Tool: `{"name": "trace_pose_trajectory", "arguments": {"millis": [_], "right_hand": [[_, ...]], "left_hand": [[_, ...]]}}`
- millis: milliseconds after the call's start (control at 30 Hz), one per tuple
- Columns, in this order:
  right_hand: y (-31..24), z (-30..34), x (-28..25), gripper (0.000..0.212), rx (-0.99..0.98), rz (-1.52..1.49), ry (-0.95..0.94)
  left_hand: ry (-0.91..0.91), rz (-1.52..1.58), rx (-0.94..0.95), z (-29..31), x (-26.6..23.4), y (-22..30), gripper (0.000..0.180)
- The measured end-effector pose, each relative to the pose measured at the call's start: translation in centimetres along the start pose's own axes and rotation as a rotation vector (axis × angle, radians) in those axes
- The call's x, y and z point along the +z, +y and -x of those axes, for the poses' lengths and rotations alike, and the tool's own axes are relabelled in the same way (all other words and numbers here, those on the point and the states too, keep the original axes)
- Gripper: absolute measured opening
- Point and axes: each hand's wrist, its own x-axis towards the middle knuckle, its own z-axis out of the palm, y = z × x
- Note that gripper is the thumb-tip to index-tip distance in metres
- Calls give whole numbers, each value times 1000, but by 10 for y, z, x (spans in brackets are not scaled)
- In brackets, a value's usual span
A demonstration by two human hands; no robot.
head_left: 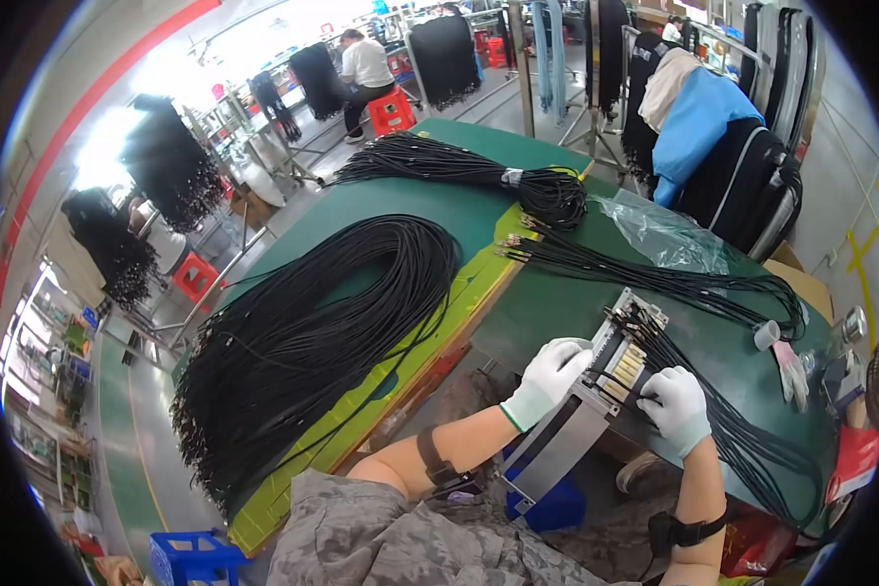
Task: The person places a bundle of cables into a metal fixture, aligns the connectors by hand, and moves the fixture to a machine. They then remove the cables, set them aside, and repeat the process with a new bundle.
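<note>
Right hand (674, 402) pinches cable (633, 392); left hand (549, 379) curled, hold unclear; red packet (856, 451): label illegible.

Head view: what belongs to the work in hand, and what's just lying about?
Looks in use: left gloved hand, right gloved hand, metal fixture between them, black cables running across it.

Apparently lying about: loose pale glove, clear plastic sheet, blue stool on the floor.

No legible lettering, labels, numbers or signs in this view.
</note>
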Motion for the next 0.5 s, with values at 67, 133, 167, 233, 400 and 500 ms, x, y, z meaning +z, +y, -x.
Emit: {"name": "trace_pose_trajectory", "arguments": {"millis": [67, 133, 167, 233, 400, 500], "right_hand": [[-21, -7, 2, 17, -58, -82, 85], [-42, -11, 5, 15, -134, -235, 261], [-43, -9, 7, 15, -136, -239, 258], [-42, -3, 13, 18, -49, -292, 46], [-8, 18, 14, 21, 24, -383, -53], [-23, 2, 5, 20, -19, -270, 15]], "left_hand": [[-66, -244, 216, -3, -2, 2, 23], [-133, -237, 315, -3, -2, 11, 23], [-207, -228, 415, -3, -2, 18, 25], [-287, -214, 509, -4, -3, 25, 26], [-216, -411, 746, -20, -13, 27, 29], [-157, -564, 779, -28, -19, 13, 28]]}}
